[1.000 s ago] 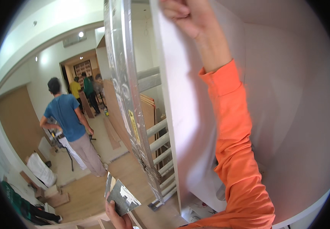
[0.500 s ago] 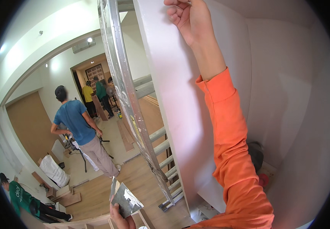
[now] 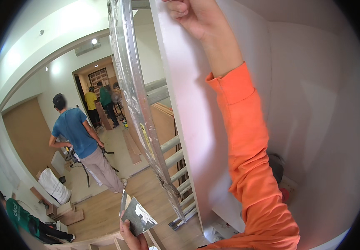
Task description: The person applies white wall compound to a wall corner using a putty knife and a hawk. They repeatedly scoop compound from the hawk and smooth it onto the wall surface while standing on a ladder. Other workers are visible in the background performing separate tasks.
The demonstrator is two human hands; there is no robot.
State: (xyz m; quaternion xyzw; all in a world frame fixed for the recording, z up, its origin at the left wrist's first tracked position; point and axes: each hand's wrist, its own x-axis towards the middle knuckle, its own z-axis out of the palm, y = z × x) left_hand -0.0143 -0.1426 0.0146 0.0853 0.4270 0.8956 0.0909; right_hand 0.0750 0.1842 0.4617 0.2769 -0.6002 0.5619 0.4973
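Note:
At the bottom, my left hand (image 3: 130,236) is wrapped round a flat grey metal putty knife (image 3: 135,221) with white filler smeared on its blade. A second thin piece stands up behind the blade; its kind is unclear. My right hand (image 3: 196,18), in an orange sleeve (image 3: 248,137), is raised high against the pale wall panel (image 3: 200,125). Its fingers are curled, and the upper edge of the picture cuts them off, so whatever they hold is hidden.
A paint-spotted metal ladder (image 3: 140,104) stands left of the panel. Beyond it, a person in a blue shirt (image 3: 77,129) stands on the wooden floor (image 3: 100,208). A person in green (image 3: 19,214) is at lower left. A white sack (image 3: 54,185) and boards (image 3: 69,217) lie nearby.
My right hand has moved left and up, further past the upper edge. The left hand keeps its grip on the putty knife, nearly still. The room beyond has shifted slightly left.

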